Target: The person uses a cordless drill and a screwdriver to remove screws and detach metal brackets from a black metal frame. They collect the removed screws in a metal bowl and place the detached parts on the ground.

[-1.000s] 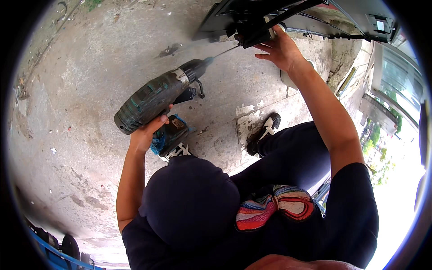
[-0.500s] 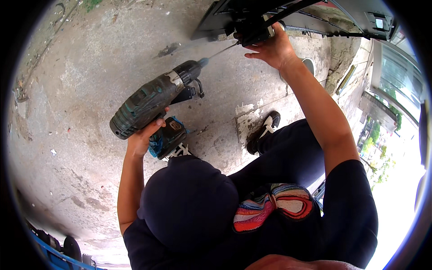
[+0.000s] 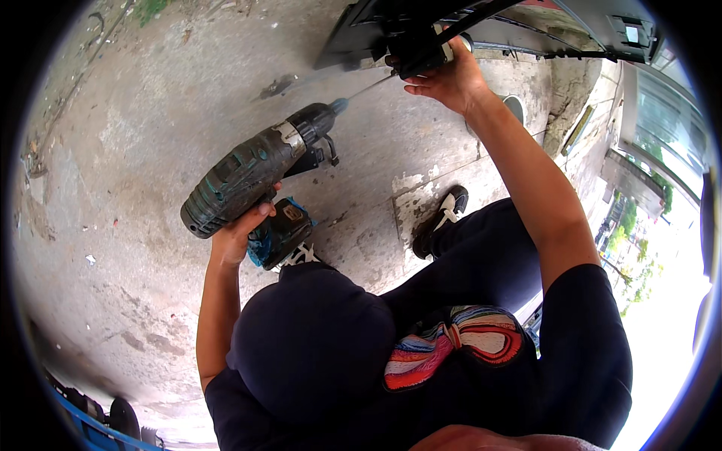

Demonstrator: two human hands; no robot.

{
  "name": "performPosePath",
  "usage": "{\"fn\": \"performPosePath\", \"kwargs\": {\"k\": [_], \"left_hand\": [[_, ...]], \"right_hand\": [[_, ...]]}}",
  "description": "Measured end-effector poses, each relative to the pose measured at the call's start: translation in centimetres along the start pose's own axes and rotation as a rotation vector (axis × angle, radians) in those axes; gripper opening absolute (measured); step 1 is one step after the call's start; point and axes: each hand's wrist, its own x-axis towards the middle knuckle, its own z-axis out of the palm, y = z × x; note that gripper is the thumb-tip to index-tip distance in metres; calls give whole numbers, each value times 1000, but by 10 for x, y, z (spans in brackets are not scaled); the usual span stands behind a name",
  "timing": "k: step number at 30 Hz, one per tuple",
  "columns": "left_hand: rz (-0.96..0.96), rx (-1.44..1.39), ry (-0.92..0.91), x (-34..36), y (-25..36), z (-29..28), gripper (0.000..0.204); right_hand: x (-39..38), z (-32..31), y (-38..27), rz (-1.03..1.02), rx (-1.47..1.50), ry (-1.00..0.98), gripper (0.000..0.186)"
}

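Note:
A worn dark green and black cordless drill [image 3: 248,169] is in my left hand [image 3: 244,231], whose fingers wrap round its grip below the body. Its battery [image 3: 289,225] hangs beneath, with blue wrapping on it. A long thin bit [image 3: 372,87] runs from the chuck up to the right and reaches a dark blocky part [image 3: 417,52] on a black metal frame [image 3: 519,45]. My right hand [image 3: 455,79] grips this part from its right side, the fingers bent round it. Where the bit's tip meets the part is too dark to make out.
Stained concrete floor [image 3: 135,173] lies below, with dark patches and small litter. My shoe [image 3: 444,214] rests under the bent leg. A round grey object [image 3: 514,110] stands behind my right forearm. At lower left is a blue-edged thing [image 3: 98,428] with dark items in it.
The drill has shifted very slightly left and down with my left hand. My right hand and the frame part sit a touch further left.

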Motion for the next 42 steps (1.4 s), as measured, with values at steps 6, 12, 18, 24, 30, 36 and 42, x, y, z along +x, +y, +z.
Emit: {"fn": "performPosePath", "kwargs": {"k": [6, 12, 18, 24, 30, 36, 42], "left_hand": [[29, 39, 3, 1, 1, 4, 33], [30, -21, -2, 0, 4, 9, 37], [29, -30, -5, 0, 1, 10, 39], [42, -28, -8, -1, 1, 10, 39], [50, -39, -8, -1, 1, 9, 39], [76, -60, -9, -1, -2, 5, 39], [91, -44, -29, -3, 1, 8, 40]], "right_hand": [[-4, -2, -1, 2, 24, -9, 75], [3, -7, 1, -22, 76, -20, 59], [5, -5, 3, -74, 84, -19, 52], [7, -5, 5, -94, 89, -8, 58], [6, -3, 5, -95, 84, -29, 66], [2, 3, 6, -127, 59, -27, 64], [5, -7, 8, -88, 50, -18, 63]]}}
